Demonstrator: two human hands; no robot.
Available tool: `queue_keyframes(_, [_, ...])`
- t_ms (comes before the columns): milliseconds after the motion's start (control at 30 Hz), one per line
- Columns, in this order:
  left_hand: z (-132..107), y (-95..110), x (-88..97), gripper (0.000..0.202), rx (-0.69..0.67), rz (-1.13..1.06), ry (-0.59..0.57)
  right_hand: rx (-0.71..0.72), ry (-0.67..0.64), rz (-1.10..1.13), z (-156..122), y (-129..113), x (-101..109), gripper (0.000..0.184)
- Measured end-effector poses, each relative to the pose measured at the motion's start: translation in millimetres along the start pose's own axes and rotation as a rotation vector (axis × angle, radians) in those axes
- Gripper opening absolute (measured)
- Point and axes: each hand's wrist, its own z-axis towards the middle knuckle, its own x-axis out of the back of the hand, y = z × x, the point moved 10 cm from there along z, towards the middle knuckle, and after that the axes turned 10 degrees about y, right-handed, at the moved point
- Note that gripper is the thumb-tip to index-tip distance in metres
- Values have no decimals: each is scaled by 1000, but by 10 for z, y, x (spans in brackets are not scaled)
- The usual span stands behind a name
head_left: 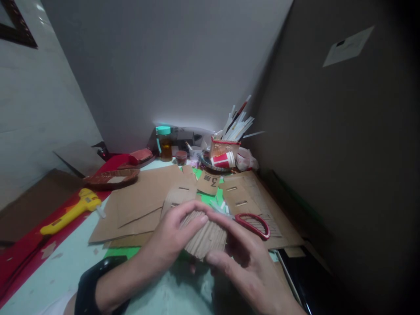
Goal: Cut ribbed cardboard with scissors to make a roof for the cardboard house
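Note:
Between my two hands, low over the table, is a small piece of corrugated cardboard (206, 238) with its ridged face toward me. My left hand (182, 229) grips its upper left side, thumb lying across the ridges. On the right edge, my right hand (244, 258) closes round it with thumb below and fingers above; its far side is hidden. Just beyond my right fingers lie scissors (252, 224) with red handles, blades partly covered by the hand. Slotted cardboard pieces (241, 194) lie behind, along with a printed cardboard scrap (209, 183).
A yellow glue gun (72, 212) lies at left beside a large cardboard sheet (134, 197) and a woven tray (113, 178). At the back stand a bottle (166, 146), a holder of paper strips (226, 148) and a tipped red-and-white cup (223, 160). A dark flat object (308, 273) sits at right.

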Motion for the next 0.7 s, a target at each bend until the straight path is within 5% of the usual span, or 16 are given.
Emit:
queue_keyframes(267, [-58,-17,103,27,-72,70,149,-56,90,83,5,87,66,46])
queue_keyframes(500, [-169,300,159,28,-442,294,295,-32,43,156,-53,104,31,45])
queue_keyframes(700, [-154,132,72,27,-211,246,161,24,94,-87,-10,135,122,29])
